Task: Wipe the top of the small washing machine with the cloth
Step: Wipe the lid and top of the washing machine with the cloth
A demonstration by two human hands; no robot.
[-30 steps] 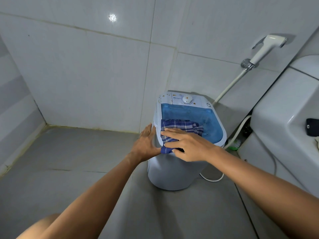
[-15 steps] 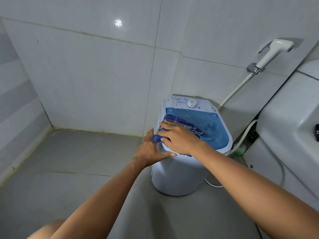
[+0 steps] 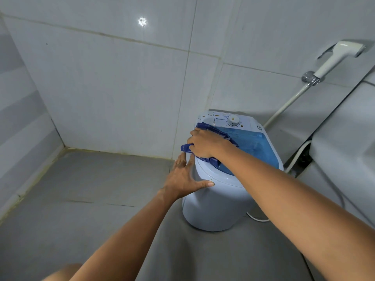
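The small washing machine (image 3: 219, 201) stands on the grey floor, white with a translucent blue lid (image 3: 255, 147) and a control panel with a dial (image 3: 233, 120) at the back. My right hand (image 3: 205, 144) presses a blue checked cloth (image 3: 205, 126) onto the left edge of the top, near the back left corner. Part of the cloth bunches out from under the hand at the left and front. My left hand (image 3: 185, 177) rests flat against the machine's left side, fingers spread, holding nothing.
White tiled walls meet in the corner behind the machine. A white spray nozzle (image 3: 336, 57) with its hose hangs on the wall at the right. A large white fixture (image 3: 345, 142) stands close on the right. A white cord (image 3: 257, 219) lies by the machine's base.
My right hand has slid the cloth along the left edge of the top, from the front toward the back left corner. My left hand has stayed on the machine's side.
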